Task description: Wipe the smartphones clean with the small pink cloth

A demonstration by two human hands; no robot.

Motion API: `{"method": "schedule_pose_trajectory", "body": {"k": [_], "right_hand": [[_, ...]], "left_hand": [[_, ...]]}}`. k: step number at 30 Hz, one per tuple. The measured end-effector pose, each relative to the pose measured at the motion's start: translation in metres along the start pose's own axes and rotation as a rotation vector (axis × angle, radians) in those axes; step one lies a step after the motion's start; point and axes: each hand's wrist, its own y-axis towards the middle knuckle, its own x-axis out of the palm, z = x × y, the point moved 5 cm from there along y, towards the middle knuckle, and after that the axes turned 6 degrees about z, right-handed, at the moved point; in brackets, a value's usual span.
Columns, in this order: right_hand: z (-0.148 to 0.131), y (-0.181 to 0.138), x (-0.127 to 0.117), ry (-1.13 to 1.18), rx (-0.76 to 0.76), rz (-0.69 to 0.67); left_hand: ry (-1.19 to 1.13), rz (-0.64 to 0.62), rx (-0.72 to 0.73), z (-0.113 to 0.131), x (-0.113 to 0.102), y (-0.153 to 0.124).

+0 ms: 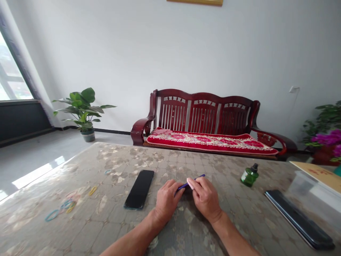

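A slim purple pen (182,186) is held between my two hands, just above the patterned tablecloth, slanting up to the right. My left hand (168,199) is closed around its lower left end. Further along, my right hand (204,195) pinches it near the upper part, and the tip pokes out past the fingers. Part of the pen is hidden behind the right fingers. To the left of my left hand a black smartphone (139,189) lies flat with its screen dark.
Several coloured rubber bands (65,206) lie at the left of the table (106,234). On the right are a green bottle (249,175) with a black cap, a long dark case (298,218) and a clear plastic box (311,192). A wooden bench (202,113) stands beyond.
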Motion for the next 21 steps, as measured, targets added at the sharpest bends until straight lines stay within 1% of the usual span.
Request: {"method": "schedule_pose_trajectory", "body": {"k": [3, 5, 7, 12, 14, 16, 21], "right_hand": [[0.019, -0.001, -0.002, -0.026, 0.041, 0.046], [0.025, -0.002, -0.002, -0.029, 0.049, 0.066], [0.022, -0.003, -0.002, -0.012, 0.040, 0.063], [-0.001, -0.002, 0.002, 0.053, -0.014, 0.018], [-0.004, -0.001, 0.002, 0.058, -0.013, 0.017], [0.001, 0.000, 0.003, 0.056, -0.003, 0.027], [0.025, -0.002, 0.001, 0.024, 0.047, 0.079]], "left_hand": [[0.006, -0.011, -0.008, 0.000, -0.001, 0.000], [0.013, -0.013, -0.015, -0.001, -0.001, 0.000], [0.021, -0.011, -0.020, -0.002, -0.001, -0.001], [0.025, -0.001, 0.004, -0.003, 0.002, -0.004], [0.030, 0.005, 0.002, -0.004, 0.003, -0.005], [0.035, 0.004, -0.008, -0.006, 0.003, -0.004], [0.038, -0.013, -0.015, -0.007, 0.002, -0.004]]}}
